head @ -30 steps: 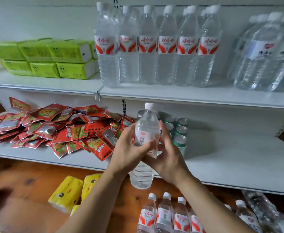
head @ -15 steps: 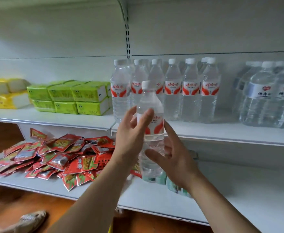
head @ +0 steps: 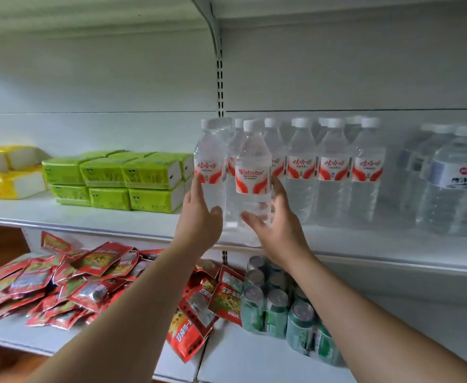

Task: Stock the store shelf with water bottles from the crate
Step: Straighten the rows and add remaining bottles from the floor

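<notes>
Placement step, mid-frame. Water bottle (head: 253, 186) stands upright at the front edge of the middle shelf (head: 94, 217), ahead of the row of matching red-label bottles (head: 334, 172) that fills the shelf toward the right. Can't tell for sure whether its base is fully seated on the shelf or just touching down; the bottom blurs into the shelf lip.

Left hand (head: 199, 222): palm and fingers straight, flat against the left side of the bottle group, thumb out toward the new bottle. Looks released, steadying rather than gripping. Right hand (head: 278, 225): fingers spread along the right side of the new bottle, thumb across the lower front, loosely cupping it, not a tight grasp.

Crate not in view, so remaining stock unknown.

Around: green tissue packs (head: 116, 183) left of the bottles on the same shelf, yellow packs (head: 8, 172) at far left, blue-label larger bottles (head: 453, 178) at right edge. Lower shelf holds red snack packets (head: 69, 283) lower left and green cans (head: 276, 302) lower centre.

Judgement: one bottle nearly shelved. Next move likely calls for pushing it back flush with the row, label facing front, then letting go without nudging the neighbour bottle on its left, which stands very close. Tipping risk low if hands withdraw straight back.
</notes>
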A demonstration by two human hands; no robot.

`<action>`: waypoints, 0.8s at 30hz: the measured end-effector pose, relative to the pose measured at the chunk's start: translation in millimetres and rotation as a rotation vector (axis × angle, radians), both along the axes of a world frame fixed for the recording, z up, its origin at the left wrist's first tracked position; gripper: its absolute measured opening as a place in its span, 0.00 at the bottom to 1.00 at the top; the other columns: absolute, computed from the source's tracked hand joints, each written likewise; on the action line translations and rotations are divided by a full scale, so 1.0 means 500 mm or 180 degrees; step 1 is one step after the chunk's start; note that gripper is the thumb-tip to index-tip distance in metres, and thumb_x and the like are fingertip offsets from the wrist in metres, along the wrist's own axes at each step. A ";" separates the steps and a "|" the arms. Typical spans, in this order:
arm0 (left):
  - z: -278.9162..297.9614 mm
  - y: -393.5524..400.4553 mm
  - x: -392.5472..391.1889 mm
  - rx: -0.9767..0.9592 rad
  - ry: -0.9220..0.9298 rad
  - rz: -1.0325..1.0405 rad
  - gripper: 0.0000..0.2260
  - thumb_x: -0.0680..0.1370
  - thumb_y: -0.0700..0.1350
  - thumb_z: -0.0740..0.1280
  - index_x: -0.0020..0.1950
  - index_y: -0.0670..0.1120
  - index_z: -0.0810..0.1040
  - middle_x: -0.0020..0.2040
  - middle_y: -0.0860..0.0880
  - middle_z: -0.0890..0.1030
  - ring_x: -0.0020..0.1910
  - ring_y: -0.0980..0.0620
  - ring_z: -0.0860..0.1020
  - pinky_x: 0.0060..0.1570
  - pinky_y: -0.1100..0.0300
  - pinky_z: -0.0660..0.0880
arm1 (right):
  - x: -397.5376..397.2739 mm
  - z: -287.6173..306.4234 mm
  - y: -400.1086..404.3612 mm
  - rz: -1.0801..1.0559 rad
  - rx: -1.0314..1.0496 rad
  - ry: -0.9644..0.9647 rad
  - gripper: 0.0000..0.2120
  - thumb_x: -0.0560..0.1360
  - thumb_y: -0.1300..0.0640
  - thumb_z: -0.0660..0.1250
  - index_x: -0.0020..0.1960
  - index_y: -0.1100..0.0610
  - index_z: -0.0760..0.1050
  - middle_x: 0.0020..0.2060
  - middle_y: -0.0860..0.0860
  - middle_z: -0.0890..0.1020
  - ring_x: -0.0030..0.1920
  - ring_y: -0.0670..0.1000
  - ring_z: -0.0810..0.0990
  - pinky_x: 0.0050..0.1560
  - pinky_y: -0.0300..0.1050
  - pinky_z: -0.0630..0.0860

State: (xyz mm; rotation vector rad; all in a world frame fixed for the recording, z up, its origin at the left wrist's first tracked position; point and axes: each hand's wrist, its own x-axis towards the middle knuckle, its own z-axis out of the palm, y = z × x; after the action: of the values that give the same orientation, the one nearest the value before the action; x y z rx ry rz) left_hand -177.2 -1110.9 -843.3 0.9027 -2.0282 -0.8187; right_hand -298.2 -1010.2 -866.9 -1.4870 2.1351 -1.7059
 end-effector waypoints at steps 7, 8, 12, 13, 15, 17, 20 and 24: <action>-0.037 -0.030 -0.008 -0.0191 0.0097 0.0020 0.37 0.81 0.44 0.62 0.80 0.62 0.40 0.78 0.46 0.63 0.52 0.40 0.80 0.46 0.47 0.79 | -0.011 -0.031 -0.084 -0.0314 0.0257 0.0251 0.40 0.79 0.41 0.61 0.81 0.46 0.39 0.80 0.49 0.58 0.76 0.52 0.64 0.68 0.45 0.66; -0.040 -0.032 -0.010 -0.0222 0.0108 0.0017 0.37 0.82 0.44 0.62 0.80 0.63 0.40 0.77 0.45 0.65 0.53 0.40 0.80 0.49 0.45 0.79 | -0.009 -0.034 -0.090 -0.0408 0.0309 0.0371 0.39 0.80 0.41 0.60 0.81 0.48 0.39 0.80 0.49 0.56 0.75 0.52 0.65 0.66 0.43 0.67; -0.048 -0.035 -0.015 -0.0329 0.0138 0.0112 0.35 0.83 0.46 0.61 0.80 0.61 0.40 0.77 0.45 0.65 0.60 0.44 0.78 0.56 0.52 0.76 | -0.009 -0.045 -0.101 -0.0600 0.0271 0.0681 0.37 0.81 0.40 0.56 0.81 0.51 0.42 0.80 0.50 0.56 0.74 0.53 0.66 0.63 0.42 0.69; -0.050 -0.035 -0.016 -0.0351 0.0126 0.0139 0.35 0.83 0.46 0.61 0.81 0.60 0.40 0.77 0.44 0.64 0.62 0.44 0.77 0.55 0.55 0.74 | -0.009 -0.047 -0.101 -0.0628 0.0268 0.0739 0.37 0.81 0.40 0.56 0.81 0.52 0.44 0.80 0.50 0.57 0.74 0.53 0.66 0.64 0.43 0.70; -0.052 -0.034 -0.017 -0.0383 0.0106 0.0181 0.35 0.83 0.46 0.61 0.81 0.60 0.40 0.78 0.44 0.64 0.64 0.44 0.76 0.53 0.57 0.70 | -0.007 -0.052 -0.102 -0.0740 0.0249 0.0885 0.36 0.81 0.40 0.56 0.81 0.55 0.47 0.78 0.53 0.61 0.73 0.54 0.69 0.62 0.43 0.71; -0.051 -0.031 -0.016 -0.0357 0.0116 0.0193 0.35 0.83 0.46 0.61 0.81 0.61 0.41 0.78 0.45 0.63 0.65 0.44 0.75 0.55 0.54 0.72 | -0.006 -0.055 -0.105 -0.0890 0.0233 0.1027 0.35 0.81 0.40 0.57 0.80 0.58 0.52 0.74 0.56 0.67 0.68 0.55 0.73 0.55 0.39 0.70; -0.049 -0.030 -0.016 -0.0293 0.0069 0.0168 0.36 0.82 0.45 0.62 0.81 0.61 0.41 0.78 0.45 0.62 0.66 0.43 0.75 0.59 0.51 0.74 | -0.010 -0.051 -0.103 -0.1025 0.0282 0.1026 0.34 0.80 0.40 0.59 0.78 0.58 0.58 0.66 0.57 0.72 0.61 0.55 0.77 0.49 0.38 0.68; -0.044 -0.018 -0.018 -0.0117 0.0081 0.0270 0.38 0.80 0.47 0.65 0.81 0.59 0.44 0.79 0.44 0.57 0.68 0.43 0.72 0.60 0.53 0.72 | -0.003 -0.060 -0.072 -0.1029 0.0576 0.0931 0.26 0.81 0.44 0.62 0.75 0.56 0.64 0.66 0.54 0.74 0.61 0.52 0.77 0.51 0.36 0.69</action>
State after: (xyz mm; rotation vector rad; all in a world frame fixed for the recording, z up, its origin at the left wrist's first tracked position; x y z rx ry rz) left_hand -186.0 -1120.1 -865.4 0.9464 -1.9630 -0.7405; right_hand -299.8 -1046.5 -896.8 -1.4849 2.7272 -1.3884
